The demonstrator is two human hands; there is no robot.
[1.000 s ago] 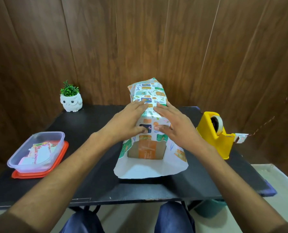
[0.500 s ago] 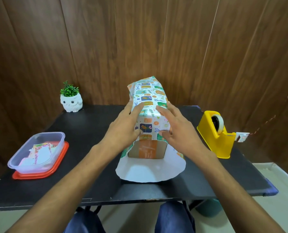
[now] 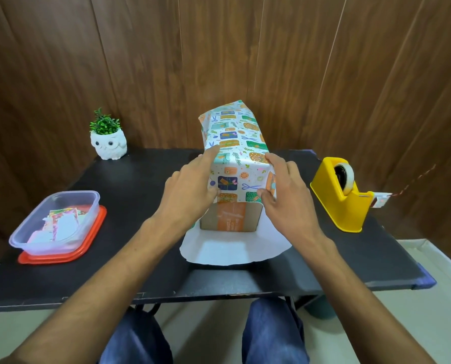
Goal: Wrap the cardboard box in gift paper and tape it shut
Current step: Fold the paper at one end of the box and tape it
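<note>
Cardboard box [image 3: 231,219]: centre of black tabletop [image 3: 140,185], near end uncovered, brown with orange print. Gift paper [image 3: 234,153]: patterned, draped over box top and sides, far end standing up loose; white underside spread on tabletop toward 6 o'clock. Left hand [image 3: 190,193]: fingers spread flat against paper on left side of box, gripping nothing. Right hand [image 3: 287,198]: fingers splayed, pressing paper on right side. Yellow tape dispenser [image 3: 342,198]: 3 o'clock, apart. Clear container [image 3: 58,222] on red lid, paper scraps inside: 9 o'clock. Owl planter [image 3: 108,143]: 10 o'clock.
</note>
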